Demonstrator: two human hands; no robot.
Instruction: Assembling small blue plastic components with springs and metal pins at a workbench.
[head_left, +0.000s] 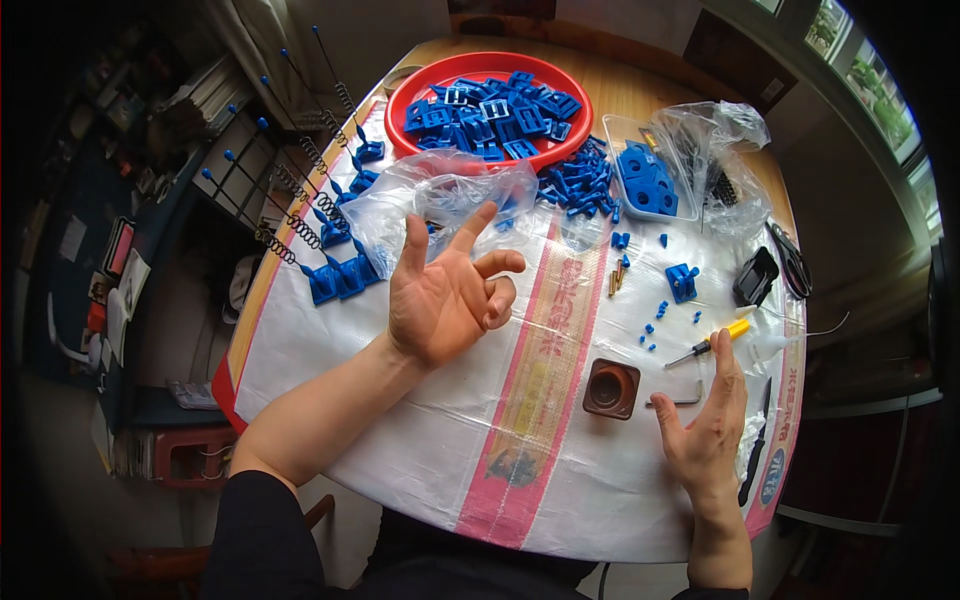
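Observation:
My left hand [445, 295] hovers palm up over the table's left middle, fingers loosely spread and holding nothing. At the right, my right hand [708, 425] is open too, its thumb apart from the fingers. Its thumb tip is near a metal hex key [682, 398], and its fingertips reach the yellow handle of a screwdriver [708, 343]; I cannot tell if they touch. Between the hands sits a small square brown container [611, 389]. Beyond it lie several tiny blue pieces [650, 328], a blue block-like part [682, 283] and some brass-coloured pins [616, 277].
A red round tray [400, 140] heaped with blue plastic parts stands at the back. Beside it are a pile of blue pegs [580, 180], clear plastic bags [385, 205] and a clear box [685, 205]. Springs on blue bases [335, 280] line the left edge. Scissors [791, 262] lie far right.

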